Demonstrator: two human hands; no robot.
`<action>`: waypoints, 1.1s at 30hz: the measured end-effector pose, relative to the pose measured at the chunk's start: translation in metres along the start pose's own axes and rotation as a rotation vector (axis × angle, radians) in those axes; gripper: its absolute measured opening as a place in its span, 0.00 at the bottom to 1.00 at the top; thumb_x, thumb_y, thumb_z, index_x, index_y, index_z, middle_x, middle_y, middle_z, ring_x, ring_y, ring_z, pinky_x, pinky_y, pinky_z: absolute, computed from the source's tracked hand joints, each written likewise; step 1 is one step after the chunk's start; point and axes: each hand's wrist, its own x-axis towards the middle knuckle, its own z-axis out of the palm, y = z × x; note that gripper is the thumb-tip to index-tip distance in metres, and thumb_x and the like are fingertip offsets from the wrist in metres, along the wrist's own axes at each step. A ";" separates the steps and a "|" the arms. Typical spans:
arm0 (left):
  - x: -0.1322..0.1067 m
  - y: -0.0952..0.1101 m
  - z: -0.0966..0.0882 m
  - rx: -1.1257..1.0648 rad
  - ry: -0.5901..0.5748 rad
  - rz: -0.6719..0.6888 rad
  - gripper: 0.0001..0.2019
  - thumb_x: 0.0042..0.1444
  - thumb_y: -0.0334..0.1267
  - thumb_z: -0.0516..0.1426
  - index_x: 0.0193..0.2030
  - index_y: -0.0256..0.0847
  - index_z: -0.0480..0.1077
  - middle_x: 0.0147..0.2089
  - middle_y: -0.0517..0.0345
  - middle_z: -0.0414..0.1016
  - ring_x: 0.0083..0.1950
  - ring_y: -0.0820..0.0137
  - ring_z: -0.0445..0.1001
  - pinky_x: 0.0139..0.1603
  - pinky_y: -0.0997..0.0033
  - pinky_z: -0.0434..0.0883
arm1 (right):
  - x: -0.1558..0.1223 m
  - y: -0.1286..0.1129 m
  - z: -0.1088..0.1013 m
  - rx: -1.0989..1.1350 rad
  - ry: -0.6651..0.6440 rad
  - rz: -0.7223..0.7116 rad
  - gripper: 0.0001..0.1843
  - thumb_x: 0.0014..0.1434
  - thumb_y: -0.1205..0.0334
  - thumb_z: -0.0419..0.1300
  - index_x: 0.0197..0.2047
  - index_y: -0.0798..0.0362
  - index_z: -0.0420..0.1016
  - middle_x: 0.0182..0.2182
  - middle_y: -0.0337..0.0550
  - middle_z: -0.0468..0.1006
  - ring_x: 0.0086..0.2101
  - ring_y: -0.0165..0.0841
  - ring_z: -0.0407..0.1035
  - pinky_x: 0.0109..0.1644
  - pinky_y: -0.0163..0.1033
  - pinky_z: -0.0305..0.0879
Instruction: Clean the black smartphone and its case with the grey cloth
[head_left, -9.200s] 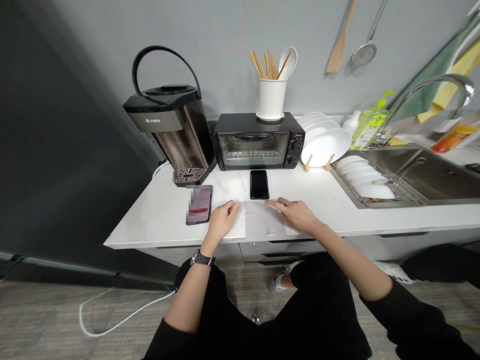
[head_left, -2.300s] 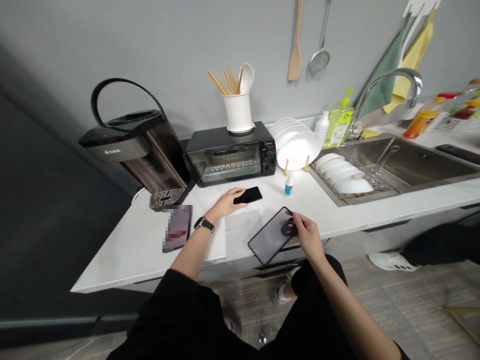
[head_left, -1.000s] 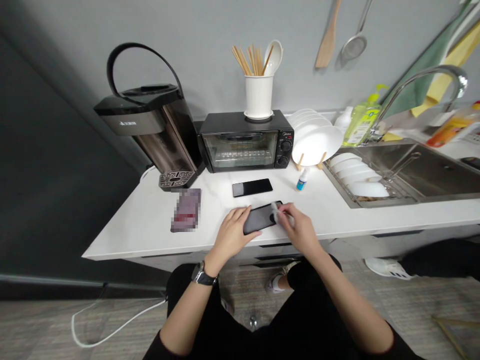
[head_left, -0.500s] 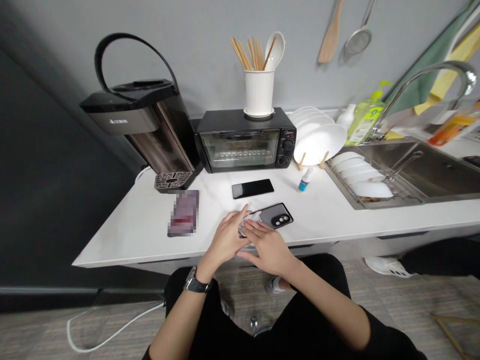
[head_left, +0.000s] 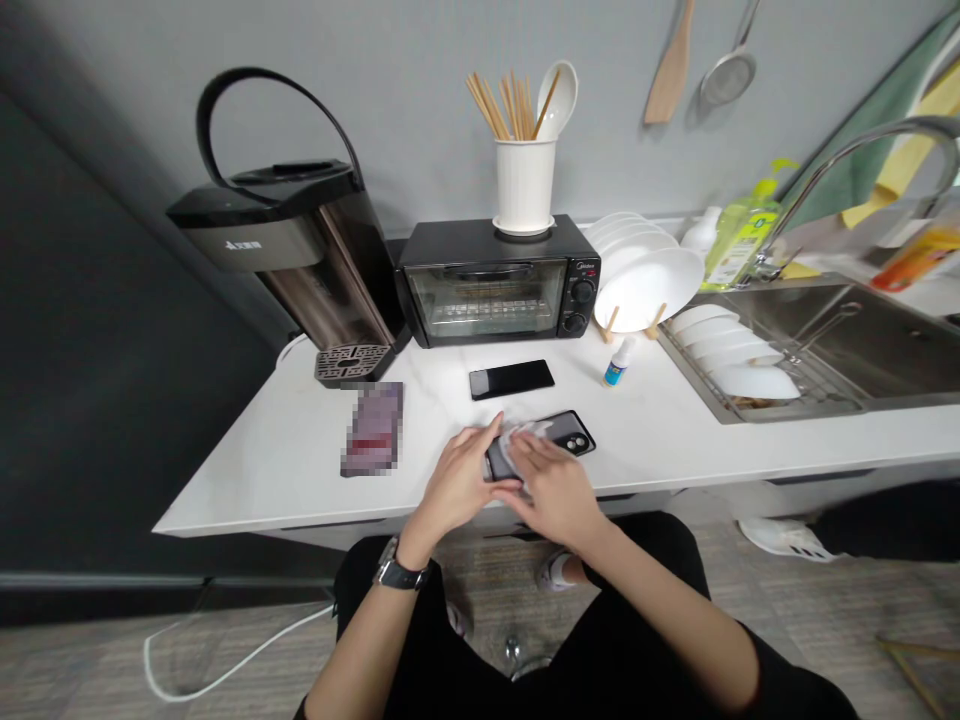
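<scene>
A grey phone case with a black rim and camera cut-outs lies at the front of the white counter. My left hand grips its left end between thumb and fingers. Under the fingers of my right hand, a crumpled white tissue is pressed against the case's surface. Just behind the case, a black phone lies flat. To the right of that phone stands a small white and blue bottle. A blurred-out purplish packet rests to the left of my hands.
Along the wall are a water dispenser, a toaster oven with a white utensil pot on top, and racked plates. Bowls sit in the sink. Another person's shoe shows at right.
My right hand and the tissue have slid slightly right along the case, uncovering more of its left end. My left hand keeps hold there. The view has shifted a little.
</scene>
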 end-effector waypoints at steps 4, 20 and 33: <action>-0.004 0.001 -0.003 0.039 0.016 -0.011 0.46 0.59 0.41 0.70 0.80 0.47 0.54 0.68 0.49 0.75 0.65 0.53 0.70 0.67 0.52 0.68 | 0.005 -0.011 -0.001 0.110 -0.067 -0.135 0.34 0.72 0.39 0.57 0.65 0.58 0.75 0.64 0.56 0.79 0.65 0.44 0.73 0.70 0.52 0.70; -0.001 0.005 -0.005 0.051 -0.027 0.019 0.45 0.61 0.47 0.68 0.81 0.47 0.53 0.62 0.48 0.75 0.60 0.54 0.69 0.63 0.52 0.70 | 0.009 -0.014 0.012 0.044 0.017 -0.050 0.38 0.71 0.37 0.58 0.65 0.65 0.75 0.63 0.65 0.78 0.64 0.51 0.73 0.71 0.56 0.69; 0.001 0.009 -0.005 0.050 -0.019 0.013 0.50 0.57 0.50 0.71 0.81 0.52 0.52 0.67 0.51 0.74 0.64 0.53 0.68 0.67 0.52 0.66 | -0.030 0.058 -0.026 -0.124 0.063 0.065 0.27 0.75 0.50 0.56 0.69 0.57 0.73 0.65 0.55 0.77 0.65 0.50 0.72 0.72 0.63 0.66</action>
